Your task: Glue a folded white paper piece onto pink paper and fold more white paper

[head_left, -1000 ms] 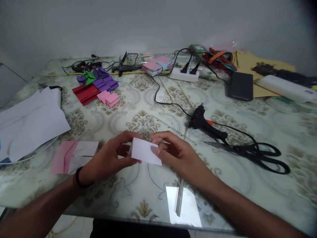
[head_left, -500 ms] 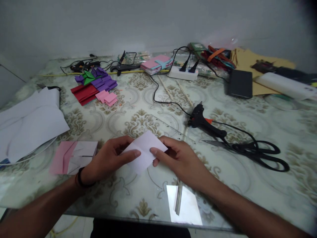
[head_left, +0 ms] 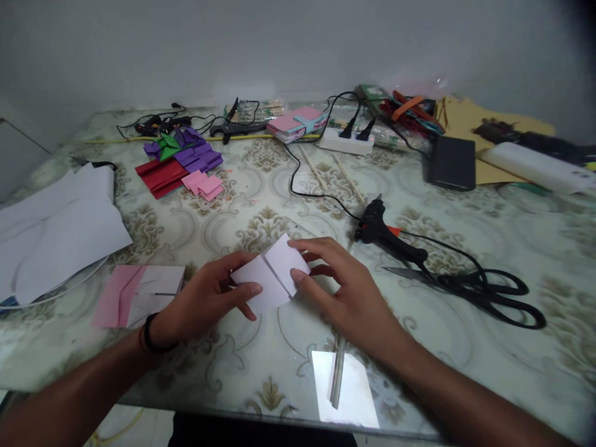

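Between my hands is a folded white paper (head_left: 267, 276), tilted above the table, with a dark slit where two folded parts meet. My left hand (head_left: 218, 288) pinches its left side, thumb on top and fingers beneath. On the right side my right hand (head_left: 338, 282) grips the smaller folded part between thumb and fingers. A pink and white folded paper (head_left: 125, 295) lies beside my left wrist. Right of my right hand rest a black glue gun (head_left: 388, 233) and black-handled scissors (head_left: 475, 288).
White sheets (head_left: 56, 230) lie at the left. Red folded paper (head_left: 161, 177), purple folded paper (head_left: 200, 154) and pink slips (head_left: 203, 184) sit at back left. A power strip (head_left: 347, 141) with cords, a black box (head_left: 452, 162) and wooden sticks (head_left: 349, 179) stand farther back.
The white paper has turned from a flat-looking piece into one showing two folded parts with a slit. My right hand has shifted its grip along the paper's right side.
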`<state>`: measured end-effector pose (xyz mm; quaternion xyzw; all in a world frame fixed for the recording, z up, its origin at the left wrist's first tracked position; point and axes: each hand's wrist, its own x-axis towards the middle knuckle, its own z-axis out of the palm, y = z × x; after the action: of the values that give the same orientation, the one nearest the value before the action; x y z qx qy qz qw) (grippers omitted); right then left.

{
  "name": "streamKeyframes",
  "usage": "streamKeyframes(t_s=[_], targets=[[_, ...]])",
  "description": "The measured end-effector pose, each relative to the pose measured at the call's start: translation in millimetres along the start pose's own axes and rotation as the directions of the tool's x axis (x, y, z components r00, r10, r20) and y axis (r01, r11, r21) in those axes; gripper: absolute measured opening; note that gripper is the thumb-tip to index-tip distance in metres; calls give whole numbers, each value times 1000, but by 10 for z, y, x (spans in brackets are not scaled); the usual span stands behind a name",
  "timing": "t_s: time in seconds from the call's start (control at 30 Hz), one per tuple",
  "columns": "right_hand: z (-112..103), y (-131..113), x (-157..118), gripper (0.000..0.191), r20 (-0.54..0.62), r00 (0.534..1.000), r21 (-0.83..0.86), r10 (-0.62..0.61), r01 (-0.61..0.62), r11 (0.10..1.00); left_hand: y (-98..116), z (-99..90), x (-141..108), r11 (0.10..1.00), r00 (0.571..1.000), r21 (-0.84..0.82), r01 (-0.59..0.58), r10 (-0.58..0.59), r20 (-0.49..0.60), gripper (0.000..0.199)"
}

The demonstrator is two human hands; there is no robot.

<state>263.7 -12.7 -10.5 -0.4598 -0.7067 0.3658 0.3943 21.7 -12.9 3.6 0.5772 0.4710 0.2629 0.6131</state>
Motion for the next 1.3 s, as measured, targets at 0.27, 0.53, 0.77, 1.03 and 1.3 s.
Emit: streamKeyframes(t_s=[0.27, 0.53, 0.77, 1.03, 1.3], targets=[[10, -9, 5, 51, 96, 993, -15, 75, -74, 997, -15, 8, -6, 997, 999, -55, -47, 48, 13, 38], [-2, 4, 18, 62, 78, 990, 176, 117, -129, 976, 2, -14, -8, 994, 998, 93, -62, 64, -27, 24], [-13, 22, -12, 60, 86, 993, 318, 79, -102, 943, 119, -39, -73, 968, 974, 130, -215, 222, -40, 31], [-75, 60, 24, 32, 55, 990, 288, -126, 106, 952, 166, -46, -98, 950, 958, 139, -278, 284, -30, 28], [-95, 19, 39, 20, 46, 992, 268, -120, 104, 958, 41, -74, -102, 831, 861, 248, -498, 509, 24, 27]])
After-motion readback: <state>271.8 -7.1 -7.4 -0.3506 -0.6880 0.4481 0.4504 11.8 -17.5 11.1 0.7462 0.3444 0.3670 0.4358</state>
